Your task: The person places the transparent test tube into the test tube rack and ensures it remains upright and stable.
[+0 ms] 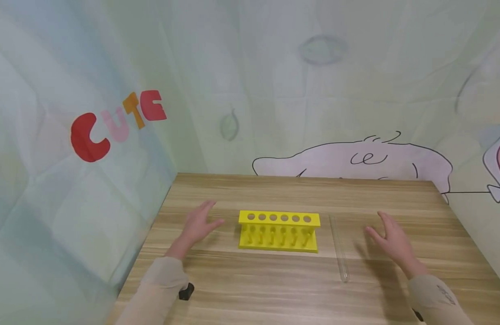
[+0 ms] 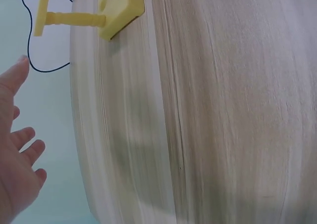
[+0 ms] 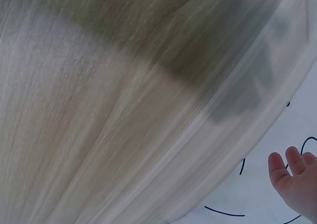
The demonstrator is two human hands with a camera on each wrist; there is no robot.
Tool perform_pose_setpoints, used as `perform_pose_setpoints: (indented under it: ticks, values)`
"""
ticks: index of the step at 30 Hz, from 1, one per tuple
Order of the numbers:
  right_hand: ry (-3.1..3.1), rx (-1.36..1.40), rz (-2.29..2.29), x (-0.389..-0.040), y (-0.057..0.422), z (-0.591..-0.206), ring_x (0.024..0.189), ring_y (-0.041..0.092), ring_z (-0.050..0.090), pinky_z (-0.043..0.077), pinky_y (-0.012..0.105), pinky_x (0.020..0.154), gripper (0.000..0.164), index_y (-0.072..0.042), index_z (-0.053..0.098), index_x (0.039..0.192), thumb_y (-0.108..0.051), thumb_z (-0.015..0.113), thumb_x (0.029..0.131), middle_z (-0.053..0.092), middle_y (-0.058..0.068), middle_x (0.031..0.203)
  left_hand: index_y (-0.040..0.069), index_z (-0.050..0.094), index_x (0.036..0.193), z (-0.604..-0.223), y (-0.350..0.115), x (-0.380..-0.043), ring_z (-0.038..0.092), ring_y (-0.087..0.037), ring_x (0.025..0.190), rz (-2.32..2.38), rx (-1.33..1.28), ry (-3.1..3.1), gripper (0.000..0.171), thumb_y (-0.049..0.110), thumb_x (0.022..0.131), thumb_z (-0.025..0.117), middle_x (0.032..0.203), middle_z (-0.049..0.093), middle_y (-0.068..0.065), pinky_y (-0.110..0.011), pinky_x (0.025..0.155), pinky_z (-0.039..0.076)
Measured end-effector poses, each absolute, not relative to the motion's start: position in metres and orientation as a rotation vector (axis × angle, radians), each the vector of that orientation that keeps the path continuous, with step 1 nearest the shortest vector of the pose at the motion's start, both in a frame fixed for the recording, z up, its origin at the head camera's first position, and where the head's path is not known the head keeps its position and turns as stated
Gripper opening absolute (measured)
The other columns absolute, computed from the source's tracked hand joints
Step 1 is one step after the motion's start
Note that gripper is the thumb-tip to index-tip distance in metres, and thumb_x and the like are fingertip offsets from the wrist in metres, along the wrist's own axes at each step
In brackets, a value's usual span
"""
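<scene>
A yellow test tube rack point(image 1: 279, 218) with a row of round holes and pegs below stands mid-table. To its right a clear glass test tube point(image 1: 339, 250) lies on the wood, its rounded end toward the person. My left hand point(image 1: 198, 223) is left of the rack, thumb and fingers spread, holding nothing. My right hand point(image 1: 394, 239) hovers to the right of the tube, fingers apart and bare of any object. In the left wrist view, the end of the rack point(image 2: 121, 16) shows at the top, beyond the left hand point(image 2: 20, 169). The right wrist view has the right hand point(image 3: 297, 184) at its edge.
The wood-grain table point(image 1: 233, 289) ends at a hanging cloth backdrop point(image 1: 274, 90) behind and at both sides. Colourful letters and a line-drawn cartoon figure are printed on the cloth. A black wrist device point(image 1: 186, 291) sits at the left sleeve.
</scene>
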State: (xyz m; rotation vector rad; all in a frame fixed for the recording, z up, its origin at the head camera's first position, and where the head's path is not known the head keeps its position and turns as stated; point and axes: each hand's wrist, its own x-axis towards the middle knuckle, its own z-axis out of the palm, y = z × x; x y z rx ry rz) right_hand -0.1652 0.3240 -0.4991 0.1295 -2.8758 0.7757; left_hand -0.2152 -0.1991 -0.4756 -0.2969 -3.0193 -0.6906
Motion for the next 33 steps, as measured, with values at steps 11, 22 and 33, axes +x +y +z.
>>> perform_pose_setpoints:
  ticks: [11, 22, 33]
  values:
    - [-2.911, 0.067, 0.879, -0.165, 0.315, -0.490, 0.103, 0.049, 0.043, 0.039, 0.061, 0.080, 0.064, 0.010, 0.026, 0.132, -0.033, 0.048, 0.090, 0.035, 0.036, 0.125, 0.005, 0.040, 0.131, -0.467, -0.182, -0.215, 0.038, -0.034, 0.123, -0.856, -0.341, -2.996, 0.064, 0.033, 0.079, 0.064, 0.134, 0.041, -0.016, -0.050, 0.102, 0.031]
    - [-2.914, 0.025, 1.033, -0.165, 0.310, -0.497, 0.097, 0.045, 0.051, 0.050, 0.050, 0.070, 0.063, 0.009, 0.026, 0.132, -0.032, 0.048, 0.090, 0.034, 0.035, 0.126, 0.012, 0.041, 0.131, -0.473, -0.162, -0.215, 0.037, -0.028, 0.126, -0.986, -0.317, -3.032, 0.062, 0.030, 0.077, 0.067, 0.135, 0.042, -0.009, -0.047, 0.104, 0.031]
    - [-2.899, -0.027, 1.138, -0.166, 0.298, -0.500, 0.090, 0.038, 0.054, 0.051, 0.037, 0.064, 0.057, 0.005, 0.030, 0.131, -0.029, 0.050, 0.090, 0.045, 0.033, 0.119, 0.011, 0.044, 0.129, -0.475, -0.149, -0.214, 0.038, -0.028, 0.125, -1.082, -0.348, -3.016, 0.057, 0.028, 0.078, 0.066, 0.134, 0.044, -0.008, -0.047, 0.104, 0.031]
